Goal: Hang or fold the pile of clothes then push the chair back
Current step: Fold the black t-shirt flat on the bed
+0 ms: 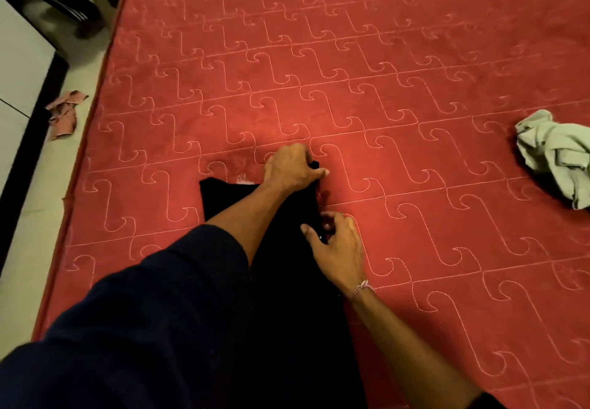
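Covering most of the view, a red quilted mattress (383, 73) serves as the folding surface. A black cloth garment (287, 281) is laid flat on its near side, presumably for folding. A crumpled pale green garment (555, 156) waits well apart, at the right edge. Left hand (295, 167) grip is clenched on the black garment's far corner; right hand (338, 246) pinches its right edge. No containers are seen.

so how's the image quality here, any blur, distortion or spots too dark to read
Head view: warm, dim light. The black garment is too dark to show folds. Wide-angle bending curves the mattress edge at left. The floor corner at upper left is smeared; the left hand and right hand are fairly sharp. No glare.
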Motion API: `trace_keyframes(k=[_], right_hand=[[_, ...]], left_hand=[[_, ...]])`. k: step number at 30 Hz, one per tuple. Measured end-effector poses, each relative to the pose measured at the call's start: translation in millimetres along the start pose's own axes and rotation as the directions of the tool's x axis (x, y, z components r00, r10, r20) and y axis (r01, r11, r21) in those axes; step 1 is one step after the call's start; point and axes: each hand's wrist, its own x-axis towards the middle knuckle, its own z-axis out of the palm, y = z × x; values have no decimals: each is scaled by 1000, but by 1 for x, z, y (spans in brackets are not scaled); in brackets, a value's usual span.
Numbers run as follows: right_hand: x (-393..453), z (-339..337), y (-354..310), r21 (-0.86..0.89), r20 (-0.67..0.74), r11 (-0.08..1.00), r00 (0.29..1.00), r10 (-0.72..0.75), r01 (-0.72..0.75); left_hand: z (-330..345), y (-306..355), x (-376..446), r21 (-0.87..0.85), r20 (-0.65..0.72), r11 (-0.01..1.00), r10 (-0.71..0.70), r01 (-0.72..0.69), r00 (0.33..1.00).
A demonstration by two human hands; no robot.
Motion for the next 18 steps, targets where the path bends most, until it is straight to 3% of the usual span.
trace_keyframes(k=[7,12,18], right_hand=[[30,-3,10,93,117,983,982,146,-157],[36,-6,12,82,153,977,971,185,-199],[40,-8,17,73,138,981,976,166,-178]], left_hand=[[1,12,18,49,119,995,-94,89,988],[0,2,29,-228,83,959,-156,171,984],[14,-19,25,-365,1,922,-134,125,991]])
